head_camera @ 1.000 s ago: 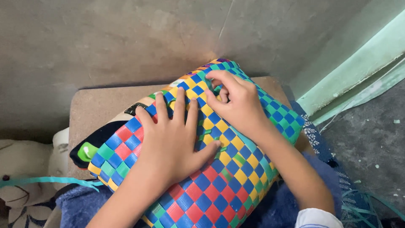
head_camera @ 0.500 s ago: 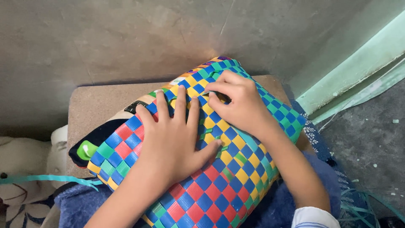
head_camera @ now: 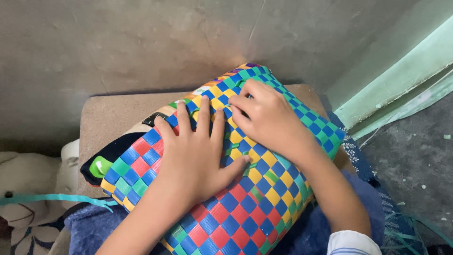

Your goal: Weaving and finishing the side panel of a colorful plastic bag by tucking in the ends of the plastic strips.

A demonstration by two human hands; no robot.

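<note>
Hardly moved since a second ago: right hand curled a little tighter, pinching a strip near the far end of the woven basket. Left hand pressed flat, fingers spread wide, holding nothing. Basket lying on its side, across lap and low board. Weaving apparently continuing slowly.

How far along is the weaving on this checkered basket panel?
Most looks done: the woven panel shows a tight, full checker of blue, red, yellow and green strips. In hand: the left hand lies flat, pressing the weave down, while the right hand works a strip with its fingertips near the far edge. Left: that far edge, seemingly; loose teal strips lie beside the panel.
</note>
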